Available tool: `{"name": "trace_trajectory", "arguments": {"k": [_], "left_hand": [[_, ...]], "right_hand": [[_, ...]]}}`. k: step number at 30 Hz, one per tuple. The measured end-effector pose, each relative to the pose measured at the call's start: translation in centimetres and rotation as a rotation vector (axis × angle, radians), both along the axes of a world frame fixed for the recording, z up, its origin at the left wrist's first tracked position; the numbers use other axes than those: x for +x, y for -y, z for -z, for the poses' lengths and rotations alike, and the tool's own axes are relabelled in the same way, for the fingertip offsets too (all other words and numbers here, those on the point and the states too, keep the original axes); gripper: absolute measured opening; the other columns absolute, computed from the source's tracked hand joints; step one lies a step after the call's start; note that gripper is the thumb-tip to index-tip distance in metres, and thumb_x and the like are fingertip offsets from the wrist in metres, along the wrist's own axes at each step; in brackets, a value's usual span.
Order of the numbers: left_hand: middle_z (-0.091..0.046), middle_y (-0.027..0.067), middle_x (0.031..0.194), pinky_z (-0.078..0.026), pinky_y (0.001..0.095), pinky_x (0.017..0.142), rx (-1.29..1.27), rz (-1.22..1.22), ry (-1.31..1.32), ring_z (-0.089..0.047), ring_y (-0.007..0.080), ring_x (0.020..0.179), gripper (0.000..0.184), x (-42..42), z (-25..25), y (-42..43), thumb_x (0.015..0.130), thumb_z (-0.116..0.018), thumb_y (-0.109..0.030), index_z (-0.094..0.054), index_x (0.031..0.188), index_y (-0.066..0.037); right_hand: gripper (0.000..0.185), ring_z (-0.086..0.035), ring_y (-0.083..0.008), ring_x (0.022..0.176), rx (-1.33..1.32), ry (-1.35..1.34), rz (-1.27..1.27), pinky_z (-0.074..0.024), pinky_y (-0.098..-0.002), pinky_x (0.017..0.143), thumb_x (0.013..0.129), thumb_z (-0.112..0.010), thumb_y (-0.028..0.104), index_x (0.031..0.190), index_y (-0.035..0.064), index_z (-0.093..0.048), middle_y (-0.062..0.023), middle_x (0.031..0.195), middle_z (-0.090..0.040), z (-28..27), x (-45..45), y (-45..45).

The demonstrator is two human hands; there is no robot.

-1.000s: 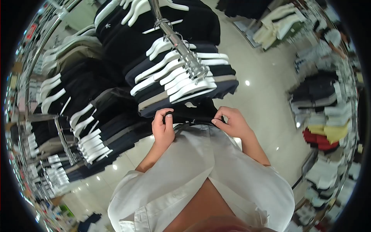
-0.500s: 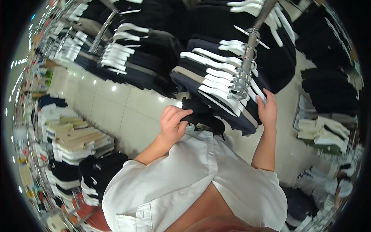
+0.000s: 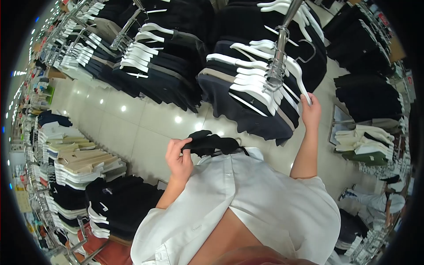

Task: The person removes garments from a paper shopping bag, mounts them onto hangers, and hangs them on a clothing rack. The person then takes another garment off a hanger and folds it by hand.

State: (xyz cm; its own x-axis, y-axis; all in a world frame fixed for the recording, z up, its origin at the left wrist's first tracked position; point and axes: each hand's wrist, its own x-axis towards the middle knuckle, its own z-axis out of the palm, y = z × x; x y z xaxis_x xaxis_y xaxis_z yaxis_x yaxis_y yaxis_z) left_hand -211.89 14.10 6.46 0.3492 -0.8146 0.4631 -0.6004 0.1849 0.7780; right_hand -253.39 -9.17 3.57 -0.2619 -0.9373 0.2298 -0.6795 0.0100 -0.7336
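A glossy tiled floor [image 3: 145,137] is seen beneath everything. At far centre, dark garments [image 3: 247,106] are hung close together, with a beige one among them. A white button-front shirt [image 3: 265,190] is worn by the person, nearest of all. Just beyond its hem, a bunched black garment [image 3: 216,143] is held by the left hand [image 3: 179,159]: its left end is pinched between thumb and fingers, and the rest is extended to the right of the grip. Above the dark garments a chrome rail [image 3: 282,42] is set, by which a row of white hangers [image 3: 254,86] is carried. Right of that row, the near end of a single white hanger [image 3: 297,73] is grasped by the right hand [image 3: 311,110]; its length is directed far and left from the fingertips. A metal hook [image 3: 314,49] is seen beside it, right of the rail.
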Motion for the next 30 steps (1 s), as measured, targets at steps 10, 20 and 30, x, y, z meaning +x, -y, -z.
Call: {"name": "trace_trajectory", "arguments": {"k": [10,20,30], "left_hand": [[-0.056,0.0126,0.081,-0.046,0.0341,0.065,0.036,0.156,-0.054,-0.057,0.0269,0.072,0.022,1.1,2.7,-0.8,0.088,-0.062,0.008,-0.073,0.105,-0.001],[-0.072,0.0127,0.088,-0.053,0.0327,0.075,-0.001,0.144,0.007,-0.068,0.027,0.079,0.021,0.8,-2.3,3.7,0.087,-0.072,0.004,-0.076,0.106,-0.005],[-0.057,0.0079,0.07,-0.047,0.0356,0.057,-0.003,0.04,0.196,-0.059,0.0246,0.061,0.021,-2.9,-5.4,4.5,0.08,-0.083,-0.007,-0.08,0.1,-0.009]], "right_hand": [[0.037,-0.06,-0.015,0.086,-0.089,0.02,0.398,-0.0496,-0.0325,0.08,0.101,-0.07,0.036,0.11,-0.0003,-0.072,-0.005,0.092,-0.069,2.5,-13.1,-20.7],[0.029,-0.056,-0.0106,0.082,-0.035,0.346,-0.018,-0.0448,-0.0264,0.074,0.105,-0.064,0.031,0.102,0.0021,-0.065,-0.0014,0.09,-0.064,-2.3,-10.3,-29.4],[0.035,-0.058,-0.0126,0.088,0.003,0.332,-0.372,-0.0462,-0.0291,0.082,0.092,-0.08,0.031,0.098,0.0,-0.066,-0.0024,0.092,-0.065,-1.6,-7.9,-23.5]]}}
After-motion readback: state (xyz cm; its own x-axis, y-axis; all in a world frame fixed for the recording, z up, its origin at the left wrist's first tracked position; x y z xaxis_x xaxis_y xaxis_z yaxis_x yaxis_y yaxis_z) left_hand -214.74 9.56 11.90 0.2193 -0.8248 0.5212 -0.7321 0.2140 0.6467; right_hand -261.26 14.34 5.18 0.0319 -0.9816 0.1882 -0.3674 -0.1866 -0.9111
